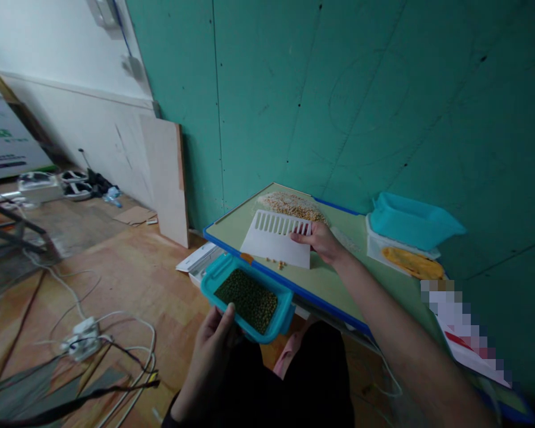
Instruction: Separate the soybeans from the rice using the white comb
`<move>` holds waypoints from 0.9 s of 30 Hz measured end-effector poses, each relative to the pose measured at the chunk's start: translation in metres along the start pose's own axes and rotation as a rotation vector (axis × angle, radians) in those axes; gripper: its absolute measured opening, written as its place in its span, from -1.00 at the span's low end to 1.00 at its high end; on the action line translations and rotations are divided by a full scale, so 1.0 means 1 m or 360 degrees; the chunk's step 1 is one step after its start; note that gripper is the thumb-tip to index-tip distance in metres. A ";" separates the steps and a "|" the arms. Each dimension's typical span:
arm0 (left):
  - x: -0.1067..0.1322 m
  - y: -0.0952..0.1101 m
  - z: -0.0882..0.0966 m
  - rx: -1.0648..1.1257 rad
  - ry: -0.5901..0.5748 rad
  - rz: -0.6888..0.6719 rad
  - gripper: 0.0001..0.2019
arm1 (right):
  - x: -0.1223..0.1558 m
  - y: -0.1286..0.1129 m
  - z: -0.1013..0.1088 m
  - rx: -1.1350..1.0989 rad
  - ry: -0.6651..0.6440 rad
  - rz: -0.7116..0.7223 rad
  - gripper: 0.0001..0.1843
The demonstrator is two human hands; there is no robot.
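My left hand [210, 336] grips the near left rim of a turquoise plastic tub [282, 321], its thumb over the edge. Small dark green beans [245, 297] cover the tub's bottom. The tub is held just below the table's front edge. In my right hand [323, 241] is a white flat slotted scraper [274, 245], pinched by its right side, with a row of slots along its far edge. Behind the scraper lies a spread pile of yellow and whitish grains [294, 205]. A few yellow kernels [280, 264] lie near the table edge.
The pale green tabletop [356, 282] has a blue edge and meets a green wall. At its right are another turquoise tub [414, 220], a white tray [374, 246] and an orange-yellow item [412, 263]. White cables and a power strip [84, 337] lie on the floor.
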State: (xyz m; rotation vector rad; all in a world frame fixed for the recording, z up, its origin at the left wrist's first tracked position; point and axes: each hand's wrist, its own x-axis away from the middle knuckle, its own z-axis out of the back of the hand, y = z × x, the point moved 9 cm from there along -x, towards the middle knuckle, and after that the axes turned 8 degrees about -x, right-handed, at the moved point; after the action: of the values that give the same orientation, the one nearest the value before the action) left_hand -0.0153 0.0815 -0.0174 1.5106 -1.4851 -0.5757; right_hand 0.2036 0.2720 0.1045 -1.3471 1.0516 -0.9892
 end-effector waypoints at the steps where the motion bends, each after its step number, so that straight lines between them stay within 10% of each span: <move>1: 0.000 0.000 0.000 0.0002 -0.0007 -0.0001 -0.67 | 0.002 -0.001 0.001 0.0001 0.0013 -0.0011 -0.55; 19: 0.004 0.004 -0.007 0.0002 -0.0015 -0.0037 -0.68 | 0.076 -0.027 0.071 0.0399 0.0326 0.0029 -0.49; 27: 0.003 0.001 -0.006 -0.0010 -0.0024 -0.0074 -0.72 | 0.108 -0.043 0.070 0.0724 0.0473 0.0191 -0.55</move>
State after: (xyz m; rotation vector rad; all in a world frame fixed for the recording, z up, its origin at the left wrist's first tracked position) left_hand -0.0101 0.0803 -0.0123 1.5425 -1.4614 -0.6198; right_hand 0.3012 0.1854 0.1424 -0.7736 1.0317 -1.2722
